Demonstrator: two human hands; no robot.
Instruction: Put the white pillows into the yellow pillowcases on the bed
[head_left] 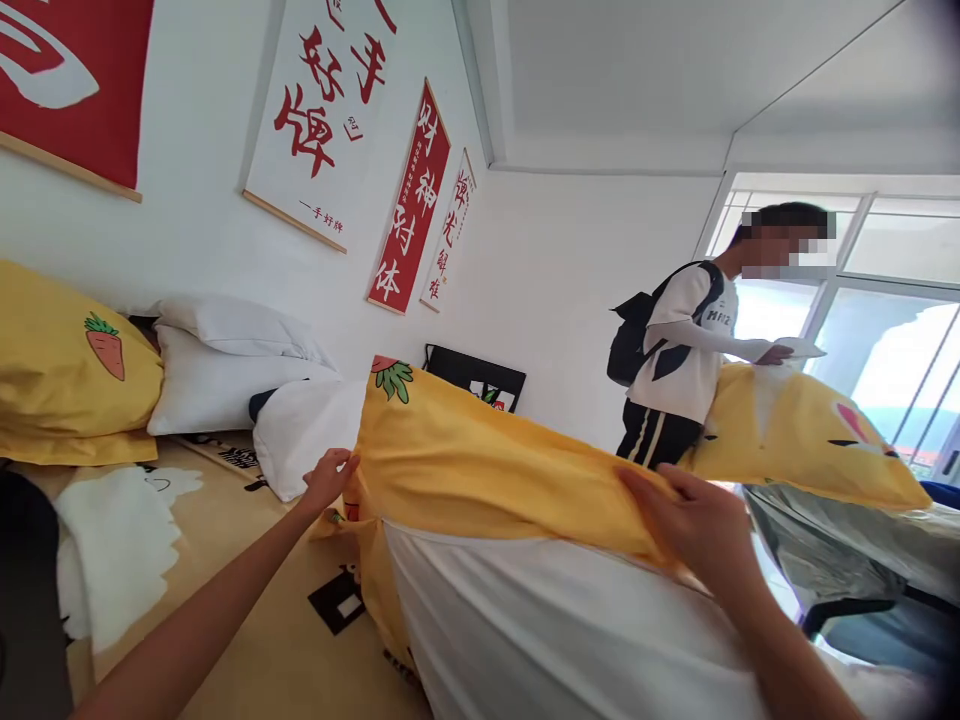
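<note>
A yellow pillowcase (480,455) with a carrot print at its corner is partly drawn over a white pillow (555,630), whose lower part stays bare. My left hand (330,482) pinches the pillowcase's edge near its far left corner. On the right side, my right hand (701,520) grips the pillowcase's upper edge, thumb on top; some of its fingers are hidden behind the fabric. The pillow tilts up in front of me, above the patterned tan bedding.
Tan bedding (247,560) lies below, with white pillows (232,370) and a yellow carrot-print pillow (75,370) along the wall. A person with a backpack (637,335) stands at the right near the window, beside another yellow pillow (810,430) above a plastic-covered chair (832,560).
</note>
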